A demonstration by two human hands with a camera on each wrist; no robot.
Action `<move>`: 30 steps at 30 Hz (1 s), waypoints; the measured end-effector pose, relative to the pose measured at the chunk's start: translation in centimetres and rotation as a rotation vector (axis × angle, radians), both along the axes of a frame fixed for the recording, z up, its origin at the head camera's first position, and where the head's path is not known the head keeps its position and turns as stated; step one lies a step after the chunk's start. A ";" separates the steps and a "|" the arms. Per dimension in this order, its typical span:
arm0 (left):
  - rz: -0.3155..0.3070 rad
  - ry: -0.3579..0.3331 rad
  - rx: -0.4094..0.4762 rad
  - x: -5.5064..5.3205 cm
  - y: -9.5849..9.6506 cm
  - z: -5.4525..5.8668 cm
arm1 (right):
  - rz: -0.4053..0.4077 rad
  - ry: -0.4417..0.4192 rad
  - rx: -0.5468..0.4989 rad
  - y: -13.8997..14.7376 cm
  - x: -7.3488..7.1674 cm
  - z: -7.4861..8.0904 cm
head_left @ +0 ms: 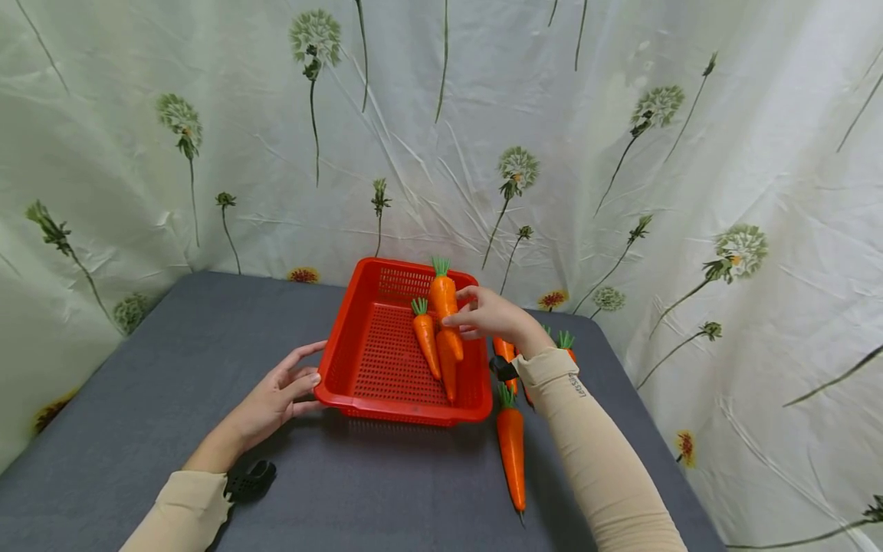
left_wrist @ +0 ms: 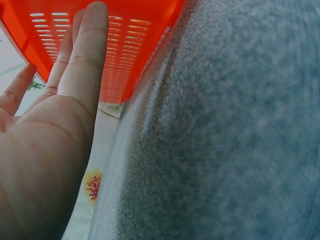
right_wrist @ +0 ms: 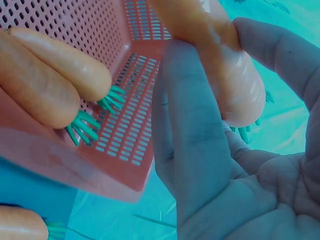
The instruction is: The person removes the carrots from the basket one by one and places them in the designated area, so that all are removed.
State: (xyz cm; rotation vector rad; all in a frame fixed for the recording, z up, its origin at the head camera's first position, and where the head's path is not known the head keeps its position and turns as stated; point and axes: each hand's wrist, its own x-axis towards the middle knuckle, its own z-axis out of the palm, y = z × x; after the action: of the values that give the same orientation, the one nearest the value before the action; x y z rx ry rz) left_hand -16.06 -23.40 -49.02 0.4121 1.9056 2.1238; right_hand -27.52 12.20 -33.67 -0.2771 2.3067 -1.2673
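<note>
My right hand pinches an orange carrot with green leaf stubs, between thumb and fingers, over the right part of a red perforated basket. The right wrist view shows this carrot close up, partly behind the fingers. Beneath it, two more carrots lie in the basket: a slim one and another partly covered by the held one. At the basket's left side is my left hand. Its fairly straight fingers lie against the outer wall, and its thumb is near the rim.
Several carrots lie on the grey tabletop right of the basket, the nearest carrot pointing toward the front. My right forearm partly hides the others. A white curtain with dandelion prints hangs behind the table.
</note>
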 end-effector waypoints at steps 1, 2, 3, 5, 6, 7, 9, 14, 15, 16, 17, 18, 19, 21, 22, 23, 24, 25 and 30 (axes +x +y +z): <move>0.002 0.000 -0.002 0.0 0.0 0.0 | -0.004 0.000 -0.005 0.2 0.1 0.0; 0.004 0.000 -0.003 0.0 0.0 0.0 | -0.008 0.000 -0.015 0.5 0.1 0.1; 0.006 -0.001 -0.006 0.0 0.0 0.0 | -0.009 0.000 -0.021 0.7 0.2 0.1; 0.016 -0.004 -0.011 0.1 0.0 -0.1 | -0.007 0.004 -0.031 1.3 0.4 0.1; 0.018 -0.006 -0.012 0.1 0.0 -0.1 | -0.007 0.007 -0.034 1.6 0.5 0.1; 0.015 -0.006 -0.012 0.0 0.1 -0.2 | -0.008 0.010 -0.033 2.0 0.7 0.1; 0.006 -0.005 -0.009 0.0 0.3 -0.2 | -0.021 0.016 -0.027 2.7 1.0 0.2; -0.003 -0.002 0.005 -0.2 0.7 -0.2 | -0.041 0.028 -0.029 4.4 1.9 0.3; 0.000 -0.003 0.006 -0.2 0.7 -0.2 | -0.040 0.032 -0.030 4.6 2.1 0.3; 0.002 -0.005 0.006 -0.2 0.7 -0.2 | -0.039 0.039 -0.032 4.8 2.2 0.3; 0.002 -0.005 0.007 -0.2 0.7 -0.1 | -0.041 0.042 -0.036 5.0 2.4 0.3; 0.002 -0.007 0.008 -0.2 0.6 -0.1 | -0.047 0.047 -0.038 5.1 2.6 0.3; 0.001 -0.007 0.006 -0.2 0.6 -0.1 | -0.052 0.053 -0.041 5.2 2.7 0.3; -0.002 -0.008 0.008 -0.1 0.4 -0.1 | -0.063 0.063 -0.048 5.5 2.9 0.2; -0.002 -0.009 0.010 -0.1 0.4 -0.2 | -0.066 0.064 -0.056 5.6 2.9 0.2; -0.003 -0.010 0.011 -0.1 0.3 -0.2 | -0.067 0.070 -0.055 5.8 3.0 0.1; -0.002 -0.010 0.011 -0.1 0.2 -0.2 | -0.067 0.074 -0.055 5.9 3.1 0.0; -0.002 -0.008 0.011 -0.1 0.2 -0.2 | -0.068 0.076 -0.057 6.1 3.1 -0.1; -0.005 -0.002 0.010 -0.1 0.0 -0.2 | -0.080 0.093 -0.050 6.9 3.8 -0.4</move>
State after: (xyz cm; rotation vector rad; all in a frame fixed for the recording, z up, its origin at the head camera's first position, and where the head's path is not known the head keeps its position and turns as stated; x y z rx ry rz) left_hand -16.19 -23.45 -49.20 0.4163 1.8917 2.1309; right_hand -23.74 19.11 -34.08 -0.2693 2.3880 -1.3801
